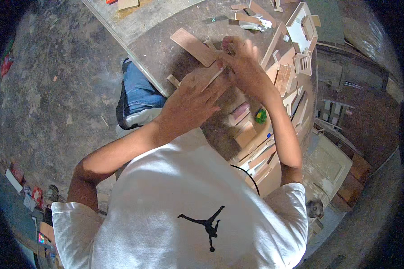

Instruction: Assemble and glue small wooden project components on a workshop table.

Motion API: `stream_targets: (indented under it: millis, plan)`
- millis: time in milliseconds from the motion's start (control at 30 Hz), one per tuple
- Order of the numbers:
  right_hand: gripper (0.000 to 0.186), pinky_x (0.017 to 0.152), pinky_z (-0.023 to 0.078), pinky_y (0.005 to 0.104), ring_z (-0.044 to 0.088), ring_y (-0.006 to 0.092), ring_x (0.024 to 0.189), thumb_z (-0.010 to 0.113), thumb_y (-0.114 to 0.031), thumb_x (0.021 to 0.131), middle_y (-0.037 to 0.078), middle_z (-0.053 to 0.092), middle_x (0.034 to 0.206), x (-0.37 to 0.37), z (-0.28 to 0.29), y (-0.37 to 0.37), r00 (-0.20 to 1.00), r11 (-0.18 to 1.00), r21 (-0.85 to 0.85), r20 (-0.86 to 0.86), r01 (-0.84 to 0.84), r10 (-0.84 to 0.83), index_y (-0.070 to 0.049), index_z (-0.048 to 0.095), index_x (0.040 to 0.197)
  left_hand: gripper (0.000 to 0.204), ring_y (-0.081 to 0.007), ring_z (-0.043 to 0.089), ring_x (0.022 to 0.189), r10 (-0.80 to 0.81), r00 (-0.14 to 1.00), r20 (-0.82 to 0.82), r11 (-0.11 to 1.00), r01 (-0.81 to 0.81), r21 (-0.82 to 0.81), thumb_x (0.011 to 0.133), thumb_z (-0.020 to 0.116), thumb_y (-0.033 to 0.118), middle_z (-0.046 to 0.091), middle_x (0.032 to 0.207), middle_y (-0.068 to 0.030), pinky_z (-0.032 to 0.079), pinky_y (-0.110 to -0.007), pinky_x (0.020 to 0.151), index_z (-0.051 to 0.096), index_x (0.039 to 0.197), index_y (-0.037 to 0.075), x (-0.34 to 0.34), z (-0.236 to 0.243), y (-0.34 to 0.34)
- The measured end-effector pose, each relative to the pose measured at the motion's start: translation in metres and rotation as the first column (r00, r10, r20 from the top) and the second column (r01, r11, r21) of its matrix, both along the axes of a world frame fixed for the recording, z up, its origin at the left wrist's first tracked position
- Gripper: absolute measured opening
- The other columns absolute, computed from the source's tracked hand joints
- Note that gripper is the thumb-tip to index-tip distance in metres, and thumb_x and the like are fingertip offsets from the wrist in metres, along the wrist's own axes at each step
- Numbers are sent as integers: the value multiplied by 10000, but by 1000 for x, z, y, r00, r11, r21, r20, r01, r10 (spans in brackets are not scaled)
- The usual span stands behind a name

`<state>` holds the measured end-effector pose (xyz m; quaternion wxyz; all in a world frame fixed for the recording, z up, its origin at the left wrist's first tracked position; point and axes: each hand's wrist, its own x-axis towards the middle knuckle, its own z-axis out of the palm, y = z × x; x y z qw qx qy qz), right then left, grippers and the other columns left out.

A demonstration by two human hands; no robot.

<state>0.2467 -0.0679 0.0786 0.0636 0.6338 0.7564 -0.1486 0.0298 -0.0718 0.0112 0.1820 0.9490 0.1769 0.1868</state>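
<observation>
Dim scene, bright glare on the white shirt [184,188], dark fisheye-bent edges.

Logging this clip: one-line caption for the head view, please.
Both hands, left hand and right hand, work a thin wooden strip over a cluttered workbench.

Both forearms reach forward, left hand [194,99] spread flat, right hand [241,62] fingers curled.

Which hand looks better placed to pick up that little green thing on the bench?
Probably the right hand: its forearm passes right beside the green object. The left hand lies flat on the wood pieces, farther off.
</observation>
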Motion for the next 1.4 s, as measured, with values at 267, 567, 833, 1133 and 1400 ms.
stream_targets:
  millis: [267, 567, 833, 1133, 1400]
  plan:
    - [394, 1001, 374, 460, 458, 364, 1199, 689, 26, 708, 137, 480, 1351, -6, 7, -5, 999, 1000, 13, -29, 24, -24, -118, 691, 1074, 639, -295, 306, 1446, 19, 999, -27, 992, -16, 124, 961, 571, 513, 373, 1602, -46, 252, -539, 1152, 474, 1516, 210, -2, -4, -4]
    - [339, 997, 375, 456, 464, 358, 1174, 668, 1, 759, 134, 497, 1301, -8, 7, -15, 997, 998, 32, -54, 60, -59, -115, 727, 1072, 703, -292, 313, 1441, 15, 999, -28, 997, -13, 76, 922, 608, 515, 365, 1604, -56, 315, -529, 1090, 450, 1529, 196, 0, -11, -8]
    - [348, 976, 414, 420, 480, 321, 1107, 610, 17, 811, 103, 505, 1271, -2, 9, -17, 986, 985, 78, -87, 153, -146, -117, 729, 1110, 717, -290, 353, 1398, 29, 998, -62, 989, -20, 144, 923, 601, 533, 371, 1600, -67, 332, -503, 1061, 451, 1527, 177, 0, -4, -6]
    - [405, 991, 437, 400, 503, 303, 1061, 562, 71, 799, 115, 487, 1231, -13, 8, -32, 936, 986, -10, -313, 167, -162, -110, 712, 1129, 636, -288, 338, 1421, -45, 995, -92, 992, 55, 114, 950, 571, 515, 401, 1568, -87, 313, -513, 1138, 563, 1427, 95, -23, 6, -12]
    - [354, 1032, 421, 448, 481, 348, 1155, 603, 72, 785, 125, 493, 1279, -26, 6, -29, 973, 991, 30, -196, 133, -125, -104, 699, 1077, 701, -278, 344, 1438, -63, 983, -172, 991, 82, 105, 953, 573, 513, 356, 1609, -97, 331, -506, 1112, 440, 1533, 143, -28, 9, -12]
